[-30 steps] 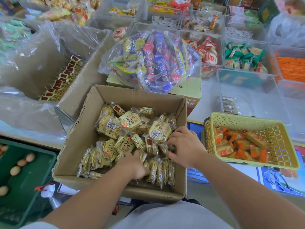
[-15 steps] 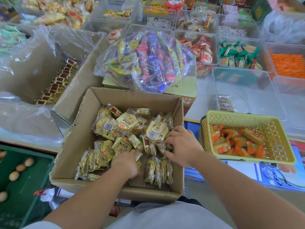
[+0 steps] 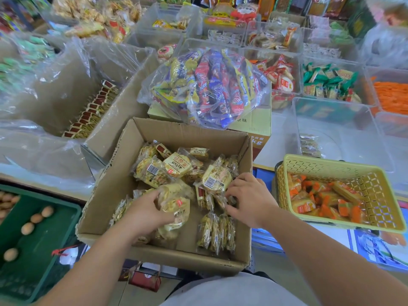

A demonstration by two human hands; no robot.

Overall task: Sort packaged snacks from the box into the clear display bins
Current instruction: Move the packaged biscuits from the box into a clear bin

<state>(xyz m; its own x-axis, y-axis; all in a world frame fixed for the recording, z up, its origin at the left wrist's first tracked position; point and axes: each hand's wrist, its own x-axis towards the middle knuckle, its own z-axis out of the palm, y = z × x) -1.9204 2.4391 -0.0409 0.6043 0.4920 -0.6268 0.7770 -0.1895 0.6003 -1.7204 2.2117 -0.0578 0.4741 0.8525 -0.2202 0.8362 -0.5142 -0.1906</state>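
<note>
An open cardboard box (image 3: 114, 184) in front of me holds several yellow clear-wrapped snack packets (image 3: 172, 167). My left hand (image 3: 143, 212) is inside the box and grips a bunch of these packets (image 3: 176, 206), lifted a little off the bottom. My right hand (image 3: 249, 198) reaches into the box's right side, its curled fingers on packets (image 3: 217, 178) by the wall. To the right beyond the box stands a large clear bin (image 3: 331, 133) with a few packets (image 3: 309, 144) at its left wall.
A yellow basket (image 3: 375, 217) of orange snacks sits right of the box. A bag of colourful bars (image 3: 209, 85) lies on a carton behind it. A lined carton (image 3: 88, 107) stands left, a green crate (image 3: 44, 239) with eggs lower left. More clear bins fill the back.
My left hand has gathered a bunch of packets and raised it from the front of the box. My right hand has stayed among the packets at the right wall.
</note>
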